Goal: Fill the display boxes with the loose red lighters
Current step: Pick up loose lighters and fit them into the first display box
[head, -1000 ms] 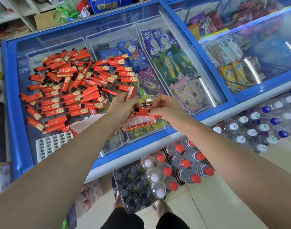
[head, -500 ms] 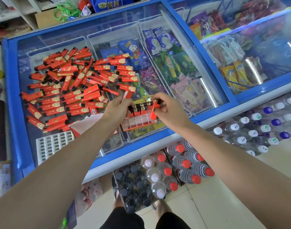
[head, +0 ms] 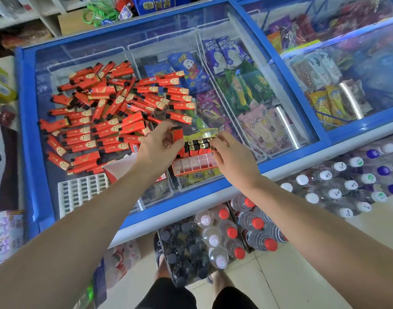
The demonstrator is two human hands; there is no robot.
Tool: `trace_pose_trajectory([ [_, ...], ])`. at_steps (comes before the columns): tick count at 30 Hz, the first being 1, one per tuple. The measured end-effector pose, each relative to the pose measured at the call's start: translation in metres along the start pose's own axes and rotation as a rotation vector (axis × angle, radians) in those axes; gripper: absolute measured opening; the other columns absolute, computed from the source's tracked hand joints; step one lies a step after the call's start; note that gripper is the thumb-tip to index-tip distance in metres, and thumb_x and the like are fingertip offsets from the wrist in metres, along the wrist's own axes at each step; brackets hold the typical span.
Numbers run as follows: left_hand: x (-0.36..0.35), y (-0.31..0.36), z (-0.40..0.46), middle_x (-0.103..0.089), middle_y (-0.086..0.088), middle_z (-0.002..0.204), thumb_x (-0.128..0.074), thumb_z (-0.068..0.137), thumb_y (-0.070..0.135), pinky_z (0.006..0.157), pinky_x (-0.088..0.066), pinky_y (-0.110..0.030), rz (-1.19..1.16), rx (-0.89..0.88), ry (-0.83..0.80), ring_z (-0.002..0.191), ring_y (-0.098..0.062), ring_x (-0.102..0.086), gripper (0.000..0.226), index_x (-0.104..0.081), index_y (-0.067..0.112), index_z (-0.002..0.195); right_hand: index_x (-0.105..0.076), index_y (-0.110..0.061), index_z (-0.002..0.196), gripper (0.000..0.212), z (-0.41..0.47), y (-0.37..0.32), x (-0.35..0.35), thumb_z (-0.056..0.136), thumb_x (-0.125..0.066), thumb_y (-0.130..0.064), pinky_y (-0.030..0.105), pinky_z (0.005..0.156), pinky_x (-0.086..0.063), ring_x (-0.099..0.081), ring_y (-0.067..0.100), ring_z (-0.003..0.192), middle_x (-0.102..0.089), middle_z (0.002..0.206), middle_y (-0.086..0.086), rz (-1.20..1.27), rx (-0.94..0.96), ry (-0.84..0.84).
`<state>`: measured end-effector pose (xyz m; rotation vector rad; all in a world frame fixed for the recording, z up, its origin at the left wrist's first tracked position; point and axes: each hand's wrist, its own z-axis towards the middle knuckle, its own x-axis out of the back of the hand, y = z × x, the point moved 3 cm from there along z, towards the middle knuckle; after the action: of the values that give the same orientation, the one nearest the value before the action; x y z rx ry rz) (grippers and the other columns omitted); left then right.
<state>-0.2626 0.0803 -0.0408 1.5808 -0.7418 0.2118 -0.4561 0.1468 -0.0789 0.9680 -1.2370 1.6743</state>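
A heap of loose red lighters (head: 106,112) lies on the glass lid of a blue chest freezer (head: 26,130). Near the front edge sits a small red display box (head: 196,167) with white slots; a row of lighters (head: 199,146) stands upright along its back. My left hand (head: 156,148) holds one red lighter (head: 177,134) upright just left of the box. My right hand (head: 230,150) touches the right end of the standing row with its fingertips, fingers curled.
A white slotted tray (head: 82,192) lies at the front left of the lid, with a red and white carton (head: 121,169) beside it. Packs of bottled drinks (head: 224,239) stand on the floor against the freezer. A second freezer (head: 347,74) adjoins on the right.
The lighter held by my right hand went into the box's back row. My left hand lifted slightly and now holds a single lighter upright beside the box.
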Motion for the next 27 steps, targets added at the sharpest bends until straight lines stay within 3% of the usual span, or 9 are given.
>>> trace_pose_trajectory([
  [3,0.005,-0.002,-0.003,-0.07,0.007,0.087,-0.069,0.094,0.024,0.078,-0.052,-0.033,0.059,-0.026,-0.018,0.084,-0.014,-0.064,0.012,-0.065,0.025,0.105,-0.065,-0.005,0.11,0.018,-0.001,0.002,0.001,0.092,-0.064,-0.004,0.031,0.047,-0.049,-0.062,0.026,0.067,-0.062,0.105,0.011,0.001,-0.027,0.007],
  [8,0.014,-0.005,-0.006,-0.066,0.005,0.081,-0.071,0.094,0.023,0.068,-0.047,-0.028,0.078,-0.027,-0.006,0.073,-0.013,-0.059,0.008,-0.064,0.023,0.098,-0.067,-0.004,0.099,0.011,0.003,0.0,0.002,0.09,-0.065,0.001,0.034,0.052,-0.052,-0.061,0.025,0.07,-0.062,0.095,0.01,-0.052,0.0,0.023],
  [13,0.022,-0.009,-0.005,-0.065,-0.006,0.086,-0.073,0.091,0.021,0.073,-0.052,-0.041,-0.025,0.033,-0.009,0.081,-0.032,-0.066,0.014,-0.059,0.025,0.091,-0.065,-0.006,0.098,0.013,0.01,-0.009,0.006,0.086,-0.065,-0.002,0.032,0.056,-0.051,-0.057,0.019,0.071,-0.06,0.098,0.007,0.0,-0.065,0.075],
  [16,0.028,-0.008,-0.006,-0.068,-0.016,0.089,-0.075,0.089,0.018,0.083,-0.056,-0.054,-0.129,0.068,0.0,0.086,-0.038,-0.069,0.016,-0.06,0.022,0.091,-0.06,-0.011,0.097,0.011,0.016,-0.023,0.009,0.087,-0.059,-0.009,0.032,0.062,-0.05,-0.055,0.018,0.07,-0.06,0.092,0.001,0.365,-0.226,0.127],
  [19,0.033,-0.003,-0.004,-0.068,-0.029,0.089,-0.073,0.091,0.009,0.082,-0.059,-0.043,-0.282,0.131,0.027,0.086,-0.037,-0.072,0.014,-0.059,0.012,0.093,-0.064,-0.021,0.108,0.02,0.024,-0.04,0.008,0.088,-0.065,-0.015,0.025,0.071,-0.052,-0.064,0.014,0.082,-0.068,0.092,-0.008,0.819,-0.542,0.016],
  [21,0.035,-0.001,-0.003,-0.072,-0.016,0.081,-0.07,0.092,0.003,0.078,-0.06,-0.03,-0.374,0.155,0.019,0.079,-0.025,-0.074,0.012,-0.06,0.008,0.094,-0.066,-0.024,0.108,0.022,0.03,-0.05,0.008,0.088,-0.069,-0.013,0.024,0.073,-0.052,-0.069,0.017,0.086,-0.071,0.091,-0.005,0.995,-0.595,-0.03],
  [23,0.036,-0.002,-0.002,-0.075,-0.01,0.081,-0.07,0.093,0.003,0.079,-0.059,-0.027,-0.385,0.154,0.005,0.079,-0.021,-0.074,0.011,-0.061,0.008,0.095,-0.068,-0.02,0.101,0.019,0.034,-0.055,0.012,0.088,-0.071,-0.006,0.029,0.072,-0.054,-0.072,0.025,0.082,-0.072,0.087,0.006,1.085,-0.573,-0.023],
  [27,0.037,-0.006,-0.002,-0.074,-0.004,0.088,-0.074,0.092,0.019,0.08,-0.054,-0.028,-0.135,0.086,-0.019,0.087,-0.018,-0.071,0.008,-0.068,0.014,0.096,-0.068,-0.014,0.099,0.018,0.035,-0.057,0.016,0.088,-0.069,-0.001,0.034,0.064,-0.055,-0.074,0.03,0.074,-0.069,0.08,-0.002,1.176,-0.594,0.052],
])
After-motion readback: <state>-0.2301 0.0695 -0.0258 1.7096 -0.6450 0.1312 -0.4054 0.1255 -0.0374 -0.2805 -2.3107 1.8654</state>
